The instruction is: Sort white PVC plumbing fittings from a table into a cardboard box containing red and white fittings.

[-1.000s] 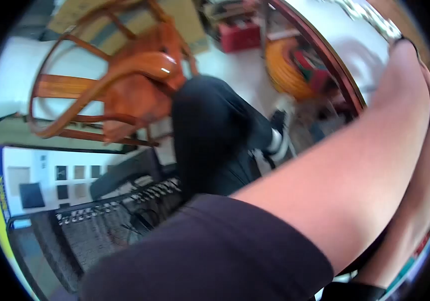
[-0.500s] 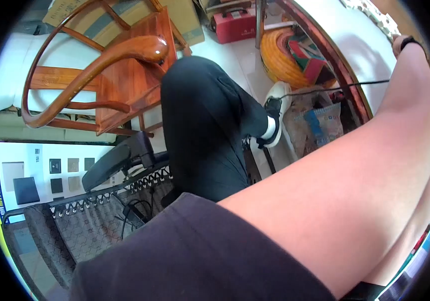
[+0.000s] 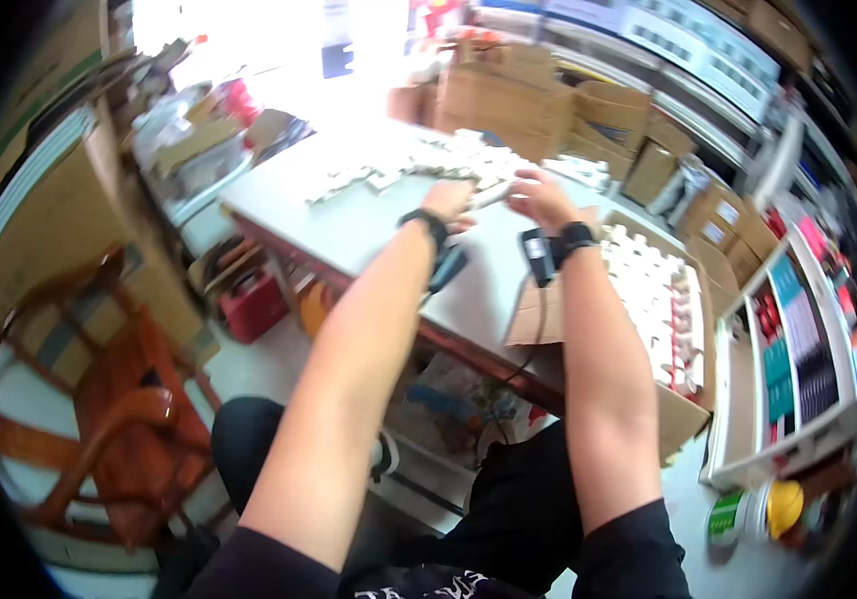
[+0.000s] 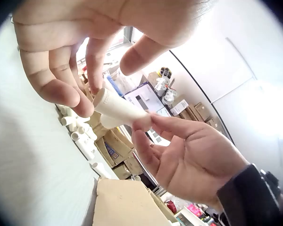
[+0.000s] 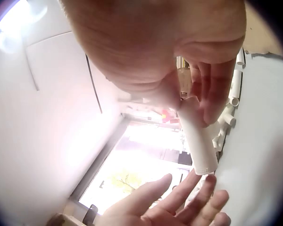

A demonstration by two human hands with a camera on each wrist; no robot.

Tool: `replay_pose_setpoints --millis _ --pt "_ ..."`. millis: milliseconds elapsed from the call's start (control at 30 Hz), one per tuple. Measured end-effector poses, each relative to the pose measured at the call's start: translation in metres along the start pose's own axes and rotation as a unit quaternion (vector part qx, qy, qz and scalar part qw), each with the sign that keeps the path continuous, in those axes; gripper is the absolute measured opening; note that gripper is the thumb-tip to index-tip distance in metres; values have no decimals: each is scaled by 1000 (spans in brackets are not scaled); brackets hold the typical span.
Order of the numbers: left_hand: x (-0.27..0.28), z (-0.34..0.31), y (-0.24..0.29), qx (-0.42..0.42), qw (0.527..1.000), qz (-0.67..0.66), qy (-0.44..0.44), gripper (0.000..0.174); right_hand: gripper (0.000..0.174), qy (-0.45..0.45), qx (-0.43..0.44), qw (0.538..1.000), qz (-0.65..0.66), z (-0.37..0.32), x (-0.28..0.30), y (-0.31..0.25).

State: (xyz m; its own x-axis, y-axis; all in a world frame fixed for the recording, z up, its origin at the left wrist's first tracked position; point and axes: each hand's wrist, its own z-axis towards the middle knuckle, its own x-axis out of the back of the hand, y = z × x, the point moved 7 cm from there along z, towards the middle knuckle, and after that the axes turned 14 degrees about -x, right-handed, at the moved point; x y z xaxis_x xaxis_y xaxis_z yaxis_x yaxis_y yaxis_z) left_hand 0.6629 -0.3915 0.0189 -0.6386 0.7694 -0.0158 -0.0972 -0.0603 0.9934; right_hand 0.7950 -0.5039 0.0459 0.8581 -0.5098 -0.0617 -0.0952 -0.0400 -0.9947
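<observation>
A white plastic pipe fitting [image 4: 120, 107], a tube with a short side branch, is held above the white table [image 3: 318, 225]. My right hand [image 3: 545, 200] pinches one end of it between thumb and fingers. The left hand [image 3: 448, 203] is at the other end, its fingers loosely bent; in the right wrist view its fingertips [image 5: 210, 181] are right at the tube's rim. More white fittings [image 3: 463, 155] lie in a spread pile on the table beyond both hands.
An open cardboard box [image 3: 686, 424] full of white fittings stands at the right of the table, its flap [image 3: 538, 317] reaching over the tabletop. A black cable [image 3: 538, 349] hangs from the right wrist. A wooden chair [image 3: 134, 429] is at the left, a white shelf [image 3: 748, 399] at the right.
The view has swung from the floor and chair to the tabletop. Both hands are now together in front over the table, with the white fitting in the right one.
</observation>
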Motion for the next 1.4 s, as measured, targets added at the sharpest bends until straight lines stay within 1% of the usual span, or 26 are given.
replay_pose_setpoints --millis 33,67,100,133,200,233,267,300,367,400,433,533,567,600,667,733,800,900,933,967,1000,1067,1167,1200,1267,1400 --pt "3 -4 -2 -4 1000 -13 -24 45 28 -10 9 997 77 -10 -6 -5" --pt "4 -26 12 5 999 -30 -27 37 27 36 22 997 -67 -27 -20 -20" --pt "4 -39 17 6 998 -63 -30 37 27 61 3 997 -52 -27 -22 -21" --pt "4 -45 21 9 996 -66 -60 33 28 85 -16 996 -36 -28 -23 -21" --pt "-1 -52 22 2 993 -89 -83 28 35 -52 27 995 78 -13 -23 -16" --pt "0 -58 23 -33 990 -89 -102 28 32 -250 12 950 187 16 -25 -5" --pt "-3 -57 22 -33 992 -74 -100 32 30 -28 51 997 -46 -15 -30 -26" --pt "-7 -57 18 -36 991 -94 -92 33 30 19 76 992 -94 -19 -28 -34" --pt "-21 -58 24 -61 985 -115 -116 34 31 123 113 967 -192 -30 -23 -49" --pt "-32 -58 27 -55 986 -117 -100 35 29 139 116 968 -175 -28 -13 -51" --pt "-47 -59 34 -58 983 -132 -118 36 27 190 165 938 -237 -32 -5 -64" --pt "-81 -75 54 -90 970 -175 -146 39 30 172 163 943 -232 -64 6 -85" --pt "-100 -76 63 -114 963 -167 -178 40 32 160 122 952 -230 -85 13 -89" --pt "-106 -74 65 -112 960 -159 -203 43 34 141 92 961 -218 -100 13 -94" --pt "-118 -78 72 -133 948 -182 -223 41 39 140 82 960 -228 -115 20 -96" --pt "-129 -83 74 -144 947 -185 -220 39 41 136 56 957 -249 -132 25 -100" --pt "-141 -80 75 -178 944 -168 -223 41 43 166 54 947 -271 -150 35 -102" --pt "-155 -83 75 -206 940 -135 -235 52 56 176 47 953 -240 -176 34 -99" --pt "-159 -82 78 -216 936 -121 -251 57 54 201 43 945 -254 -185 35 -99" --pt "-162 -93 86 -245 922 -152 -260 62 53 218 44 935 -277 -192 39 -100" --pt "-166 -92 85 -235 919 -127 -291 62 53 234 43 925 -297 -200 43 -100" --pt "-167 -101 83 -204 932 -117 -277 56 53 219 23 935 -278 -220 48 -104" --pt "-166 -81 64 -179 950 -83 -244 48 55 263 -6 919 -295 -254 67 -111" --pt "-165 -76 57 -175 948 -78 -252 45 55 274 -20 911 -307 -265 77 -112" --pt "-163 -68 43 -168 946 -69 -267 40 51 278 -83 896 -336 -286 94 -106" --pt "-149 -53 18 -155 957 -28 -242 35 48 291 -212 850 -386 -321 127 -73"
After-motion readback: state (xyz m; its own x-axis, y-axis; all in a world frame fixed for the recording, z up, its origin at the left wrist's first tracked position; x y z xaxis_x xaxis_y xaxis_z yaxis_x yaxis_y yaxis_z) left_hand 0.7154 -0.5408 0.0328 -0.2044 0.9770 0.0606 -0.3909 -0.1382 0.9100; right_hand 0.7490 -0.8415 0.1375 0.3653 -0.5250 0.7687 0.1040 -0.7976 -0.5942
